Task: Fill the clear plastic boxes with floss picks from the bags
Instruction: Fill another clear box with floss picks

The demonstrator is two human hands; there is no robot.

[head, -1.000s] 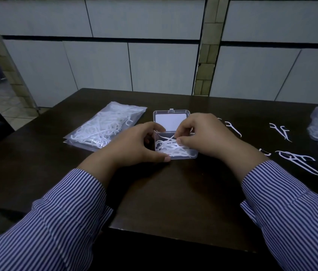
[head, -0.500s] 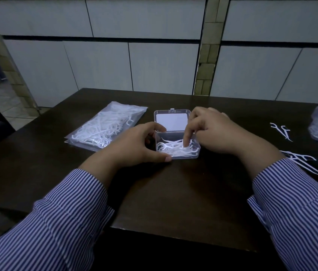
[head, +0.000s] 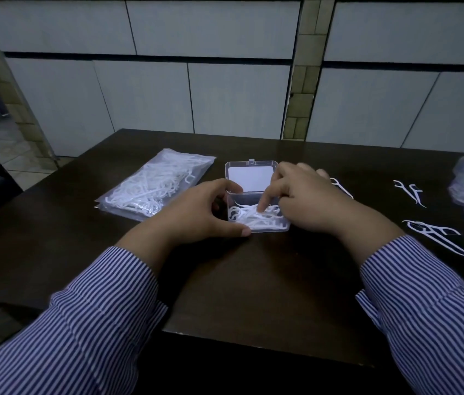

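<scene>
Dark wooden table (head: 225,295) stands before a pale panelled wall. On it, the left hand (head: 196,212) curls round the near-left corner of the clear plastic box (head: 270,228), thumb along its front, holding it. Its lid (head: 250,175) lies flat, opened behind. The right hand (head: 307,198) pokes its straight forefinger down onto the floss picks (head: 249,216) inside. Left of the left hand lies a bag of floss picks (head: 156,186); right of the right hand lie loose floss picks (head: 436,236). No writing is legible.
</scene>
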